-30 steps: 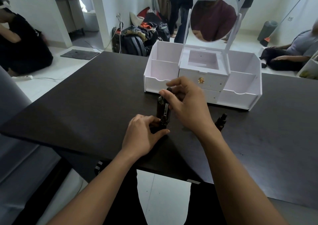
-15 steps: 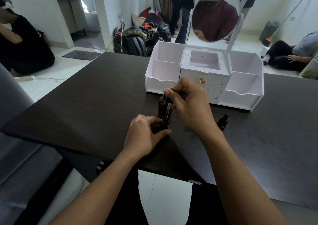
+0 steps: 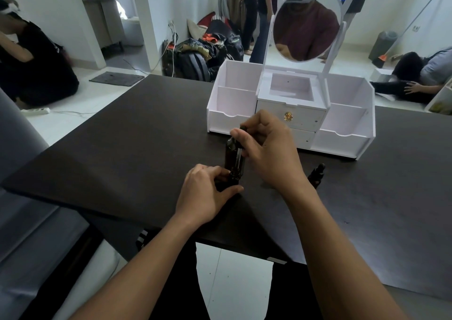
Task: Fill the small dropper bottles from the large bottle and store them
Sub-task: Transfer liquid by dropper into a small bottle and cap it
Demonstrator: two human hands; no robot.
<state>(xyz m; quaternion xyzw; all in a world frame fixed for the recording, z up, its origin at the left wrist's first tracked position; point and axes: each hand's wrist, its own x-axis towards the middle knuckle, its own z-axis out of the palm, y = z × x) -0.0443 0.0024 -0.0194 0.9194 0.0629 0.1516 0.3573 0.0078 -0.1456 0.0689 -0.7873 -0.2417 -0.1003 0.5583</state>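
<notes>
A large dark brown bottle [image 3: 230,157] stands on the dark table [image 3: 127,153]. In front of it my left hand [image 3: 208,194] grips a small dark dropper bottle [image 3: 234,176] that stands on the table. My right hand [image 3: 266,153] pinches a dropper [image 3: 238,157] by its black cap; the glass tube points down at the small bottle's mouth. A second small dropper bottle [image 3: 317,174] with its cap on stands to the right, partly hidden behind my right wrist.
A white organiser [image 3: 342,138] with open side compartments, two drawers and a cat-ear mirror [image 3: 305,26] stands at the table's far side. People sit and stand on the floor beyond. A grey sofa [image 3: 22,221] lies at the left.
The hands and bottles hold nearly the same places. My right hand has lowered slightly with the dropper over the small bottle.
</notes>
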